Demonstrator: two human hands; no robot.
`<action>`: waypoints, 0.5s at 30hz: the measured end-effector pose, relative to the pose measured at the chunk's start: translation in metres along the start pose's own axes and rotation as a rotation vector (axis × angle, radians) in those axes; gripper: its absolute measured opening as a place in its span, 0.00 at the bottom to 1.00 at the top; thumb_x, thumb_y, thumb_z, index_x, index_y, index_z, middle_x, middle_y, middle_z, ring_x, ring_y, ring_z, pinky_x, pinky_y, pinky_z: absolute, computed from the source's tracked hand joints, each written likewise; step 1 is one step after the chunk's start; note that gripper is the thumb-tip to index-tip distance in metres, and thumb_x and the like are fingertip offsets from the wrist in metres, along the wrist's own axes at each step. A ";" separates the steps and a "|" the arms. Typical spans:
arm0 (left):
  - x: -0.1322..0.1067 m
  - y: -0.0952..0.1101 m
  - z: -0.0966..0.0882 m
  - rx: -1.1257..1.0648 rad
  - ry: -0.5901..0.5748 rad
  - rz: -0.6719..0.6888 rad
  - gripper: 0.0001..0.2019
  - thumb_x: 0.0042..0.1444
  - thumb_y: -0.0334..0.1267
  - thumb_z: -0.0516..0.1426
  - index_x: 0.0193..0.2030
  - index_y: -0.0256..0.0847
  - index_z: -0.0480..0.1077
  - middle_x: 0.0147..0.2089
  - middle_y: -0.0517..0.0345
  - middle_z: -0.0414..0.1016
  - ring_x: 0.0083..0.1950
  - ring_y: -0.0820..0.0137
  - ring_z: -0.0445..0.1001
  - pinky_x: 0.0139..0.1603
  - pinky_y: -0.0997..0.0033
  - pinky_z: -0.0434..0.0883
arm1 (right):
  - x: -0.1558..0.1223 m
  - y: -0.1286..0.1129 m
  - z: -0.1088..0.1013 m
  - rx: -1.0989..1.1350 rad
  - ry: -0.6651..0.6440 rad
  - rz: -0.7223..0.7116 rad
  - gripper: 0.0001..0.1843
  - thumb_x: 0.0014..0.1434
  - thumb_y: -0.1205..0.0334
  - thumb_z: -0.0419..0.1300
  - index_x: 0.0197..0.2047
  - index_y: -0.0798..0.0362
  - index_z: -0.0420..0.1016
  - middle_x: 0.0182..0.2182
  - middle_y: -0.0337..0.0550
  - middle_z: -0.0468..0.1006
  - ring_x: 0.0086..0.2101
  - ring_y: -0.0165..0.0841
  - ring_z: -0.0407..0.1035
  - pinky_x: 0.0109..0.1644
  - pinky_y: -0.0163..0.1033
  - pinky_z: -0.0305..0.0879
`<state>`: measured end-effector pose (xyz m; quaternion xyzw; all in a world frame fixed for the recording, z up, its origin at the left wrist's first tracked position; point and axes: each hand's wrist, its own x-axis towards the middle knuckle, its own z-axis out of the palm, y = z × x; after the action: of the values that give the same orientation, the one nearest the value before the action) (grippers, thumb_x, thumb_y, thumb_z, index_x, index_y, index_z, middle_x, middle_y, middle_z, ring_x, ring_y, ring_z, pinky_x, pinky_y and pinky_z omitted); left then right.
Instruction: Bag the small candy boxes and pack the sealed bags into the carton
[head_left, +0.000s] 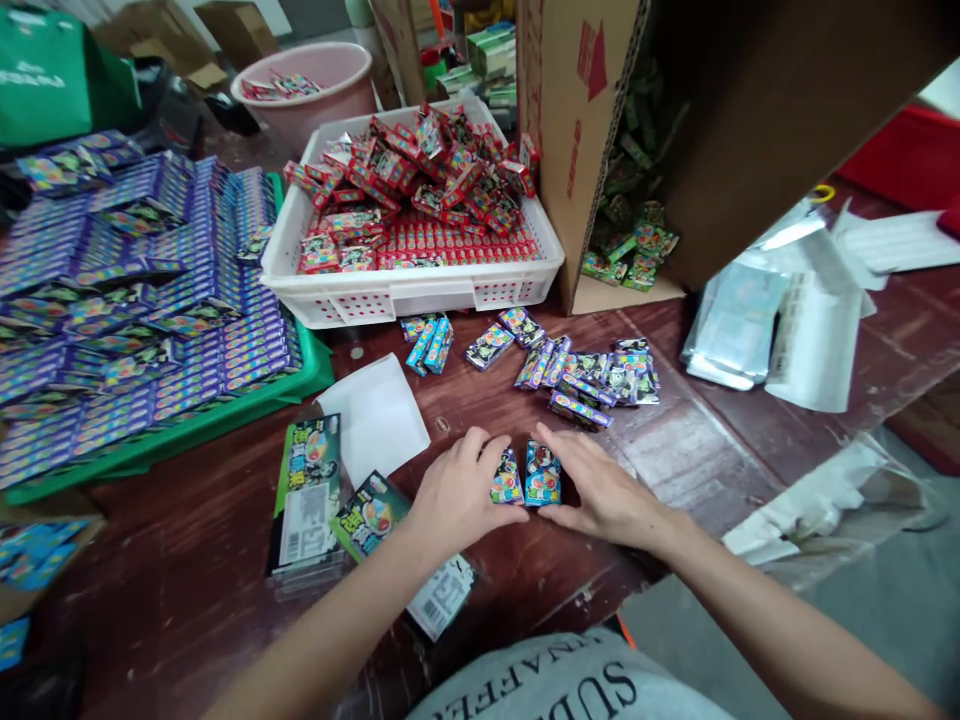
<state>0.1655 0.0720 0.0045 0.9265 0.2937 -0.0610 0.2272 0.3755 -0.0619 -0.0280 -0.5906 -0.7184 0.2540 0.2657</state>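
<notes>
Two small colourful candy boxes [526, 478] stand side by side on the dark red table [187, 560] near its front edge. My left hand [457, 495] cups them from the left, fingers curled against the left box. My right hand [600, 490] presses in from the right, fingers against the right box. Just beyond them lies a loose pile of purple boxes [592, 375] and a few blue ones [429, 343]. Flat printed packets [311, 495] lie under my left forearm.
A white basket [405, 295] of red boxes sits behind the pile. Stacks of purple boxes fill a green tray [225, 415] at left. An open cardboard carton [570, 130] of green boxes stands at right, with silver foil bags [780, 320] beside it. A pink basin [330, 75] is far back.
</notes>
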 end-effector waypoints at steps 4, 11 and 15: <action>-0.018 -0.005 -0.010 -0.084 0.075 -0.067 0.72 0.31 0.62 0.73 0.76 0.42 0.36 0.71 0.34 0.55 0.70 0.40 0.60 0.64 0.42 0.67 | 0.005 -0.010 -0.016 0.070 0.142 0.031 0.53 0.62 0.52 0.65 0.77 0.46 0.34 0.69 0.53 0.59 0.67 0.48 0.54 0.69 0.58 0.56; -0.048 -0.053 -0.043 0.010 0.272 -0.002 0.80 0.27 0.71 0.69 0.76 0.45 0.23 0.76 0.32 0.45 0.72 0.35 0.54 0.67 0.34 0.60 | 0.078 -0.043 0.019 0.026 -0.165 -0.274 0.61 0.59 0.44 0.67 0.76 0.59 0.28 0.70 0.64 0.57 0.68 0.49 0.54 0.70 0.58 0.51; -0.046 -0.062 -0.024 0.076 0.164 0.063 0.78 0.32 0.65 0.71 0.76 0.44 0.22 0.76 0.34 0.48 0.72 0.37 0.57 0.69 0.33 0.58 | 0.082 -0.031 -0.007 -0.108 -0.059 -0.277 0.60 0.60 0.37 0.61 0.76 0.56 0.27 0.73 0.63 0.47 0.71 0.50 0.43 0.73 0.62 0.39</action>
<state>0.0917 0.1042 0.0130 0.9451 0.2793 0.0111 0.1691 0.3451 0.0135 0.0047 -0.4916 -0.8131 0.1930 0.2448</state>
